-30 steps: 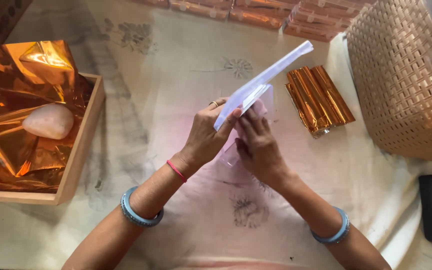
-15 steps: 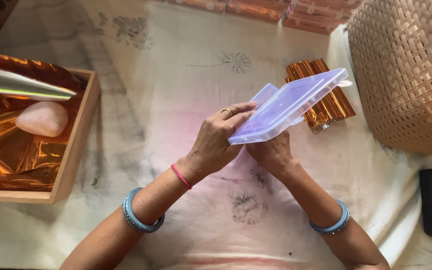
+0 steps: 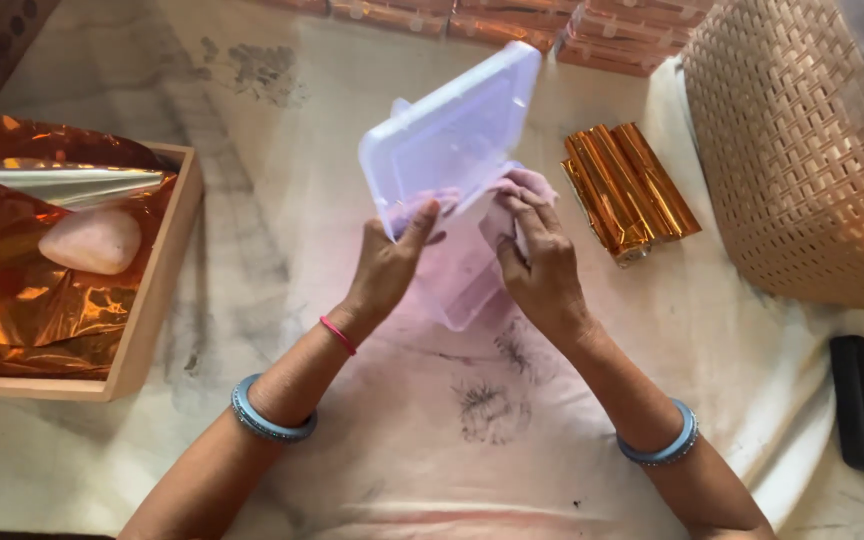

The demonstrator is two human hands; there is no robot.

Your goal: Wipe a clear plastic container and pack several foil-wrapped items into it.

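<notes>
Your left hand [image 3: 384,268] and right hand [image 3: 542,265] each grasp the open clear plastic box [image 3: 452,150] at frame centre. Keep both grips firm, lid steady, above the cloth-covered tabletop [image 3: 282,150].

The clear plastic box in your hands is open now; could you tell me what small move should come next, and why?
Probably press the pink block down flat with the right hand: it sits at the hinge of the clear box, whose lid the left hand holds up.

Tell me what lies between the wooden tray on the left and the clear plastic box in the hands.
Head view: only bare printed cloth lies between the wooden tray and the clear plastic box; nothing stands on that stretch.
</notes>
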